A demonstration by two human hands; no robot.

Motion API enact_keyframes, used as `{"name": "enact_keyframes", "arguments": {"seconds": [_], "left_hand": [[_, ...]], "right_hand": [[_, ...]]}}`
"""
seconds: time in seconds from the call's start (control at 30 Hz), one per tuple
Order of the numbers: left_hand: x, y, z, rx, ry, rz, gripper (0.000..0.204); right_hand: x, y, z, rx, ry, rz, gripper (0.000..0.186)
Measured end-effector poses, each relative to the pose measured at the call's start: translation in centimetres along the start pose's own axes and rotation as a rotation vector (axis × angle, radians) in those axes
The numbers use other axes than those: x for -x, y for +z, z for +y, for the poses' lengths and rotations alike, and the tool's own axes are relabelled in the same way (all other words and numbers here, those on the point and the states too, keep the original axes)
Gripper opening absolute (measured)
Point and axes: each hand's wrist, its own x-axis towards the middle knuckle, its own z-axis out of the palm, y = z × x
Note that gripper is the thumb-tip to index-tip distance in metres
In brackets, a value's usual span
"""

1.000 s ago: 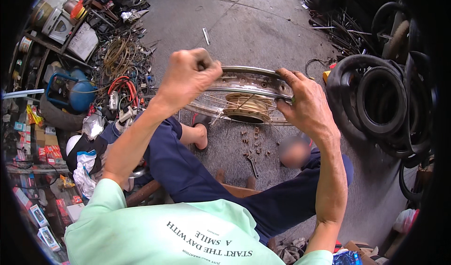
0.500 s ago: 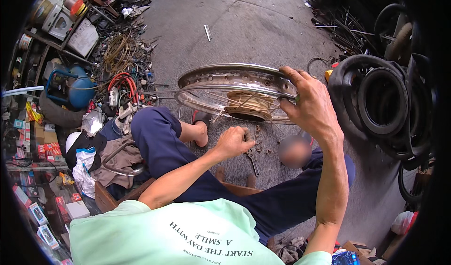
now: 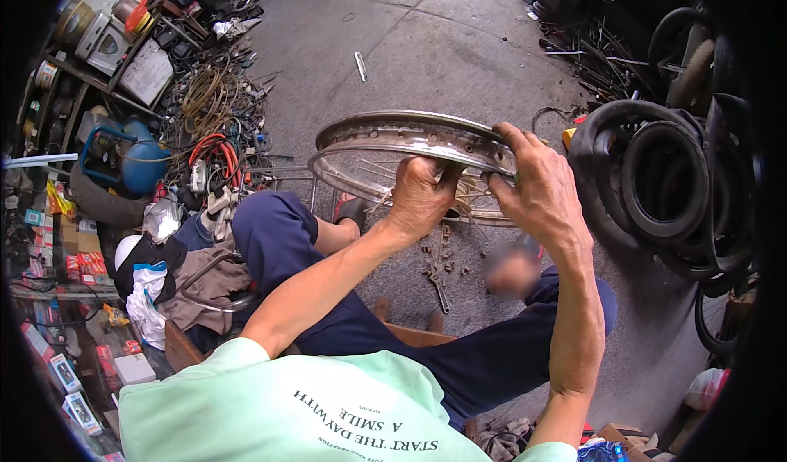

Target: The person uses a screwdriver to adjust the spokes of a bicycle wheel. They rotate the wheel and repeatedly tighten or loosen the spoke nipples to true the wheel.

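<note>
A worn metal wheel rim is held up, tilted, before my knees, with loose spokes inside it. My right hand grips the rim's right side, thumb below and fingers over the top. My left hand is raised against the rim's near edge, its fingers bent; the fingertips and anything in them are hidden. It also covers most of the hub within the rim. On the ground below lie a wrench and several small brass-coloured pieces.
Black tyres are piled at the right. Along the left run tangled wires, a blue tank, rags and small boxed goods. A short metal strip lies on the concrete floor ahead.
My left hand has risen from above the small pieces to the rim and now covers the hub. My right hand keeps its hold on the rim, which has shifted slightly.
</note>
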Motion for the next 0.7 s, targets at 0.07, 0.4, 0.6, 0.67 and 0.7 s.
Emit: {"name": "enact_keyframes", "arguments": {"seconds": [0.07,0.4,0.6,0.67,0.7], "left_hand": [[-0.9,-0.4,-0.6,-0.436,0.350,-0.005,0.014],[-1.6,-1.1,-0.4,-0.620,0.308,-0.150,0.012],[-4.9,-6.7,0.0,0.471,-0.396,-0.192,0.026],[-6.0,-8.0,0.6,0.589,-0.470,-0.210,0.017],[-6.2,-8.4,0.6,0.686,-0.482,-0.196,0.016]], "right_hand": [[-0.4,-0.4,0.8,-0.036,0.017,-0.006,0.056],[1.1,-0.9,1.7,-0.003,0.042,-0.022,0.052],[0.5,0.1,1.1,-0.038,0.031,-0.195,0.058],[0.6,0.4,0.9,-0.139,-0.007,-0.184,0.056],[0.3,0.5,0.4,-0.128,0.016,-0.226,0.056]]}}
